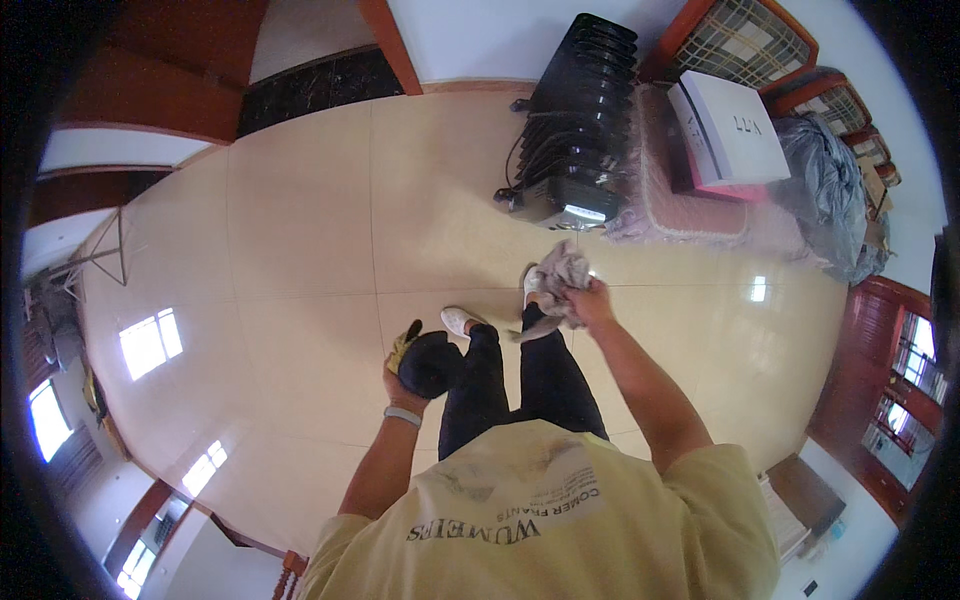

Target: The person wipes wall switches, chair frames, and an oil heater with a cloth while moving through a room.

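Observation:
My left hand (395, 384), with a pale band on its wrist, holds a dark rounded object (430, 365) in front of my left thigh. A yellow patterned part with a black tip shows at the object's upper left; what it is I cannot tell. My right hand (592, 302) grips a crumpled grey-brown cloth (561, 279) by its right side. Loose folds of the cloth hang over my right leg and partly hide my right white shoe (531, 280). The fingers of my left hand are mostly hidden behind the object.
Ahead stands a black oil-filled radiator (577, 127) on castors, its cord looped beside it. Right of it, a white box (731, 127) rests on a plastic-wrapped pink cushion (694, 214), near grey plastic bags (821, 184). A doorway with a dark threshold (322, 90) opens ahead left.

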Demonstrator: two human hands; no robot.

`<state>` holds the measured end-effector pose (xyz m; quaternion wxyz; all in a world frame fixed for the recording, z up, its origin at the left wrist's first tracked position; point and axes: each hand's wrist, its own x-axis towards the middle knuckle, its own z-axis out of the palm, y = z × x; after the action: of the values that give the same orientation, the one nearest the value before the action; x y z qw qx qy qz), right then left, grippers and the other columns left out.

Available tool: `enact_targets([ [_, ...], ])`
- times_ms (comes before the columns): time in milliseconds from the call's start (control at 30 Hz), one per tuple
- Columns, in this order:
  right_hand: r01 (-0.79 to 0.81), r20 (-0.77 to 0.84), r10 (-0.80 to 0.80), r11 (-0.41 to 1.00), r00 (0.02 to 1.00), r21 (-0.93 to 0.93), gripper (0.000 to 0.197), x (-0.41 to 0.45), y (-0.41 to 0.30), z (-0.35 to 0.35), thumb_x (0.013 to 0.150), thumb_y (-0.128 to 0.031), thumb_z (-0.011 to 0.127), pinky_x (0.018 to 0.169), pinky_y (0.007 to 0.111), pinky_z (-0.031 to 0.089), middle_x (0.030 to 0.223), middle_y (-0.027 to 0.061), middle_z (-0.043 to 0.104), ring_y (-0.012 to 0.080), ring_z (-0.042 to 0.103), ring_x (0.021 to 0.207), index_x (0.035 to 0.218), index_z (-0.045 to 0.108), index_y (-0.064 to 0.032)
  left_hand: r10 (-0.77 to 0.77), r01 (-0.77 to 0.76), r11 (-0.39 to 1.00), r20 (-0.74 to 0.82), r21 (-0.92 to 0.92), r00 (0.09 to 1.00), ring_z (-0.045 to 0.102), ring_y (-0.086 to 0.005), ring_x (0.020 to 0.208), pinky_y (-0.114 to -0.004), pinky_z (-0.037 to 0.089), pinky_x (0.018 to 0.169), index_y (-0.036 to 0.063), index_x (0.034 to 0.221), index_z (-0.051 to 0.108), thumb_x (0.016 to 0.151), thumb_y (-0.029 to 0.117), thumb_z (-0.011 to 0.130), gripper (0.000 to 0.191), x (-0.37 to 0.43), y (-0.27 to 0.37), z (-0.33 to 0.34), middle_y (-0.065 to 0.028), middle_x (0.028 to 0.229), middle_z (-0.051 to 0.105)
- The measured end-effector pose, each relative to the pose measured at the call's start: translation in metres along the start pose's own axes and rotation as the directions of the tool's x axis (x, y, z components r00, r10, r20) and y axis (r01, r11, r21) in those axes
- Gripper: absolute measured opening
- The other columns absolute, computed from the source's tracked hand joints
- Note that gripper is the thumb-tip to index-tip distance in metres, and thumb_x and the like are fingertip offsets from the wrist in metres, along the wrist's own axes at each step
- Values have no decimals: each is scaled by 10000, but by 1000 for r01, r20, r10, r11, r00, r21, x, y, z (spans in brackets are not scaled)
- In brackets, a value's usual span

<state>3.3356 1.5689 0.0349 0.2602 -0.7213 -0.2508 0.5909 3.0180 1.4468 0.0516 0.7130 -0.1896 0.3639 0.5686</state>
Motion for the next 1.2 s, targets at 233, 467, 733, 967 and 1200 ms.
enact_targets([
  [233, -360, 275, 270, 354, 923, 863, 218, 141, 80, 77, 874, -134, 432, 703, 400, 530, 952, 123, 624, 243, 621, 842, 1009, 581, -49, -34, 40, 996, -72, 79, 997, 545, -449, 979, -558, 451, 852, 70, 1317, 346, 932, 308, 248, 463, -9, -49, 25, -262, 1164, 519],
  [467, -336, 206, -488, -194, 848, 922, 242, 161, 140, 10, 880, -194, 438, 869, 417, 463, 1059, 81, 595, 255, 568, 975, 1073, 551, -101, -73, 84, 976, -61, 203, 995, 539, -328, 1057, -443, 401, 955, 53, 1302, 403, 879, 334, 305, 518, -11, -68, 41, -193, 1155, 557],
  [733, 96, -114, -56, 916, 992, 389, 318, 59, -33, -102, 742, 52, 543, 558, 295, 500, 905, 98, 628, 227, 618, 725, 1048, 574, -30, -44, 57, 986, -81, 157, 996, 584, -412, 922, -562, 476, 798, 105, 1281, 412, 933, 312, 308, 418, 16, -94, 91, -227, 1105, 570],
  [967, 692, 34, -753, 584, 657, -425, 549, 47, -61, -64, 513, 67, 602, 912, 360, 406, 1069, 51, 591, 306, 490, 1004, 1027, 611, -124, -215, 245, 903, -124, 353, 969, 558, -384, 992, -472, 459, 870, 16, 1217, 471, 907, 367, 287, 502, 49, -106, 105, -213, 1114, 571],
  [1200, 51, -412, 207, 844, 887, 534, 384, 76, 62, -89, 675, 164, 364, 683, 316, 527, 823, 100, 646, 187, 627, 737, 919, 627, 27, -105, 299, 671, -312, 678, 944, 563, -301, 1000, -410, 449, 904, 65, 1277, 417, 918, 341, 351, 457, 66, -108, 160, -172, 1070, 572],
])
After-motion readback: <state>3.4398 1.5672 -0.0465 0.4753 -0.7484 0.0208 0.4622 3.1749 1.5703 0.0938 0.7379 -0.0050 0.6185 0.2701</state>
